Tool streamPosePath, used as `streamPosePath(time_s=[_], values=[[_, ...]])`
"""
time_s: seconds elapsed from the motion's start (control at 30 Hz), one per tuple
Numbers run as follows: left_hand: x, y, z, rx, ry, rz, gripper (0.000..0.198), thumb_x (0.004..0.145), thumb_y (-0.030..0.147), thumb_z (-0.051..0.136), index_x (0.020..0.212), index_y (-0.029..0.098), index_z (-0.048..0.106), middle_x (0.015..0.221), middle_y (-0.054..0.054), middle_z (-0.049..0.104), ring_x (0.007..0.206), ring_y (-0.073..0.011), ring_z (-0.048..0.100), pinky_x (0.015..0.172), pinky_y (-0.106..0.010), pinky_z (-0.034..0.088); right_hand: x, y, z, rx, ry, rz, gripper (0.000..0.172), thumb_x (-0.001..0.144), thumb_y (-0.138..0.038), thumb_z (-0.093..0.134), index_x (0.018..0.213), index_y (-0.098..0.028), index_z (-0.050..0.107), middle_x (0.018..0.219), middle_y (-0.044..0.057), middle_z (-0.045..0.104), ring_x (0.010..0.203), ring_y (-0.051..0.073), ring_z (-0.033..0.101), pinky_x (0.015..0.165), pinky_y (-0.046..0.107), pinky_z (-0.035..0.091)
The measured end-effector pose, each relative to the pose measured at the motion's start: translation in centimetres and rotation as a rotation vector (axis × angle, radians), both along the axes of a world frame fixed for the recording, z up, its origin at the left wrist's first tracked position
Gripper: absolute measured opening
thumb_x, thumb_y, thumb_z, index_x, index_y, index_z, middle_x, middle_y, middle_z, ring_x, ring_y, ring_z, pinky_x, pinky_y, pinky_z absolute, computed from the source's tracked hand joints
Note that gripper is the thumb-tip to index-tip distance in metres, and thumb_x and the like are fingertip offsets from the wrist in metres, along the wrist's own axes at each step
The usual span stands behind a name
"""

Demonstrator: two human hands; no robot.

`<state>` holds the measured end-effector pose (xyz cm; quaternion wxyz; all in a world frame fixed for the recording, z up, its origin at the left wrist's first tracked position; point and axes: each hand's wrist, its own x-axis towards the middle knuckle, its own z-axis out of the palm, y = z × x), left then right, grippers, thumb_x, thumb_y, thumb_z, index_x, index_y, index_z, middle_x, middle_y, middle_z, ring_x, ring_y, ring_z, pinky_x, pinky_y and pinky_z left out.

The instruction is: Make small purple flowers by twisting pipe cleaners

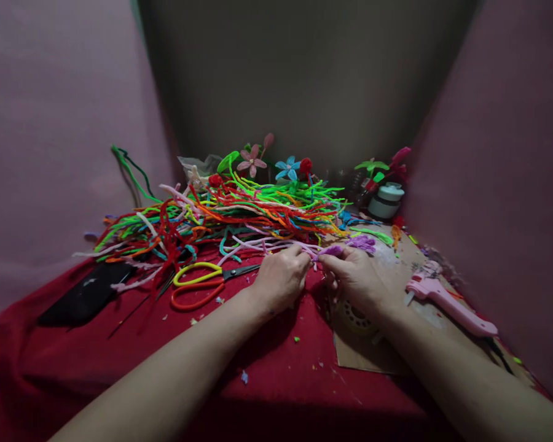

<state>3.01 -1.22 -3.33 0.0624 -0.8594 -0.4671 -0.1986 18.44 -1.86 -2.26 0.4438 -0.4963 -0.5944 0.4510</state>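
Note:
Both of my hands meet over the red cloth, just in front of a heap of pipe cleaners (258, 209). My left hand (283, 276) is closed, its fingers pinching the end of a purple pipe cleaner (332, 250). With thumb and forefinger together, my right hand (352, 273) grips the same purple piece a short way to the right. A bunched purple part (363, 244) shows just behind the right hand's knuckles. Scissors (203, 285) with one yellow and one orange handle lie left of my left hand, their blades pointing toward it.
A pink glue gun (451, 301) rests on cardboard (368, 356) at the right, near a tape roll (357, 316). A black pouch or phone (87, 294) lies left. Pipe-cleaner flowers (251, 161) and a lidded jar (386, 201) stand behind. Pink sheets (502, 153) rise at both sides.

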Motion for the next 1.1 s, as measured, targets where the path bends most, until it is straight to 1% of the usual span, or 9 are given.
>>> streamPosePath(time_s=[0.27,0.37,0.47,0.57,0.7,0.8,0.87,1.0,1.1], values=[[0.1,0.5,0.2,-0.269,-0.332,-0.112,0.029,0.082,0.026,0.047,0.057,0.016,0.055,0.066,-0.001,0.051,0.065,-0.012,0.046,0.061,-0.024,0.033,-0.1,0.4,0.0,-0.033,0.271,0.017,0.025,0.071,-0.041,0.063,0.075,-0.017,0.06,0.047,-0.006,0.046,0.036,0.006,0.038,0.035,0.02,0.026],[0.2,0.4,0.4,-0.55,-0.479,-0.141,0.031,0.078,0.025,0.049,0.049,0.015,0.046,0.05,0.003,0.041,0.05,-0.0087,0.038,0.051,-0.022,0.028,0.2,0.8,-0.2,-0.016,0.287,0.028,0.028,0.069,-0.038,0.065,0.088,-0.017,0.063,0.052,-0.005,0.051,0.038,0.007,0.04,0.037,0.02,0.028],[0.4,0.1,0.6,-0.892,-0.658,-0.129,0.028,0.075,0.03,0.05,0.051,0.016,0.046,0.042,0.006,0.036,0.039,-0.0063,0.031,0.041,-0.021,0.023,0.6,1.2,-0.5,0.022,0.267,0.029,0.023,0.069,-0.038,0.065,0.077,-0.016,0.063,0.057,-0.003,0.056,0.043,0.008,0.045,0.041,0.021,0.033],[0.6,-0.2,0.7,-1.06,-0.8,-0.079,0.022,0.073,0.033,0.05,0.062,0.014,0.055,0.043,0.005,0.044,0.032,-0.0053,0.034,0.035,-0.019,0.022,0.9,1.5,-0.6,0.017,0.291,-0.004,0.025,0.068,-0.039,0.066,0.068,-0.014,0.063,0.059,-0.001,0.059,0.047,0.008,0.048,0.043,0.021,0.036],[0.7,-0.1,0.7,-1.099,-0.848,-0.011,0.021,0.076,0.031,0.047,0.07,0.013,0.057,0.044,0.003,0.052,0.028,-0.0044,0.035,0.032,-0.016,0.021,1.1,1.7,-0.3,-0.085,0.275,-0.026,0.029,0.066,-0.033,0.068,0.087,-0.014,0.066,0.061,0.001,0.063,0.045,0.01,0.051,0.04,0.021,0.037],[0.8,0.1,0.4,-1.086,-0.848,-0.038,0.018,0.078,0.029,0.045,0.071,0.015,0.054,0.044,0.003,0.053,0.026,-0.0052,0.035,0.031,-0.017,0.023,1.0,1.8,-0.3,-0.094,0.241,-0.025,0.023,0.065,-0.023,0.067,0.085,-0.013,0.067,0.055,0.001,0.062,0.042,0.01,0.051,0.039,0.02,0.038],[0.9,0.1,0.0,-1.01,-0.835,-0.044,0.02,0.08,0.031,0.042,0.071,0.017,0.052,0.045,0.004,0.053,0.026,-0.0062,0.036,0.031,-0.018,0.024,0.9,1.9,-0.4,-0.117,0.313,-0.064,0.02,0.065,-0.019,0.065,0.085,-0.014,0.066,0.052,0.0,0.06,0.041,0.01,0.051,0.04,0.022,0.041],[1.4,-0.2,-0.7,-0.702,-0.75,-0.045,0.027,0.084,0.035,0.039,0.064,0.018,0.047,0.046,0.003,0.053,0.034,-0.0069,0.042,0.038,-0.018,0.029,0.6,1.7,-0.3,-0.187,0.483,-0.116,0.026,0.066,-0.017,0.063,0.093,-0.016,0.064,0.055,-0.002,0.059,0.04,0.009,0.051,0.04,0.022,0.044],[1.6,-0.4,-0.8,-0.678,-0.754,-0.036,0.027,0.085,0.035,0.038,0.065,0.019,0.047,0.046,0.003,0.053,0.033,-0.007,0.042,0.039,-0.018,0.029,0.8,1.7,-0.2,-0.171,0.489,-0.067,0.03,0.067,-0.02,0.066,0.096,-0.017,0.063,0.058,-0.003,0.059,0.041,0.008,0.049,0.038,0.02,0.042]])
